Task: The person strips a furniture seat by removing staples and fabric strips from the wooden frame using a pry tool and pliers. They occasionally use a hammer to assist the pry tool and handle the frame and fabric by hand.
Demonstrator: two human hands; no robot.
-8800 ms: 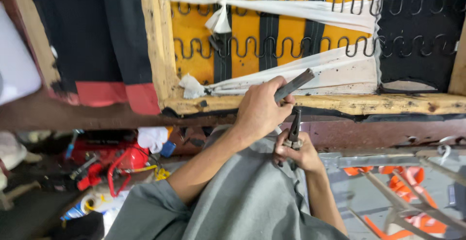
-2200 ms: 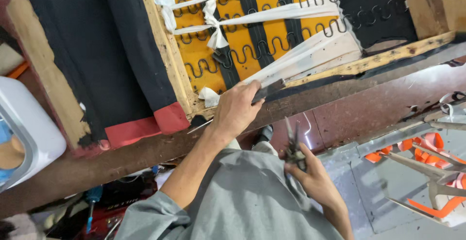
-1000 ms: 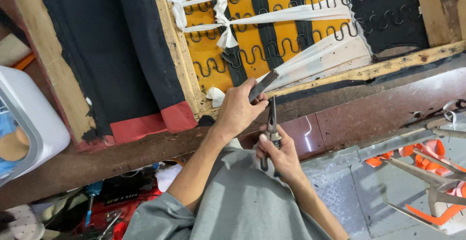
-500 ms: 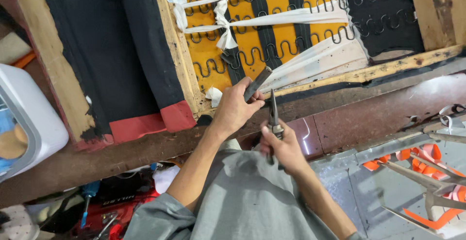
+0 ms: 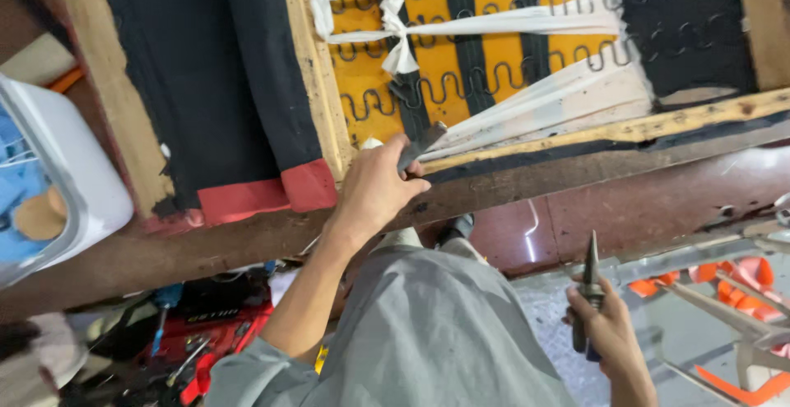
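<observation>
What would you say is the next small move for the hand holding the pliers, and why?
Probably bring the right hand and its pliers up to the wooden frame rail. The left hand already presses a flat metal tool against that rail beside the white fabric strip, while the pliers sit low, apart from the frame, with their tips pointing up.

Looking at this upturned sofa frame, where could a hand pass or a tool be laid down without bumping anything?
Bare room: the dark wooden rail right of the left hand, and the reddish floor between that rail and the right hand. Crowded: the zigzag springs tied with white strips, and the red toolbox at lower left.
</observation>
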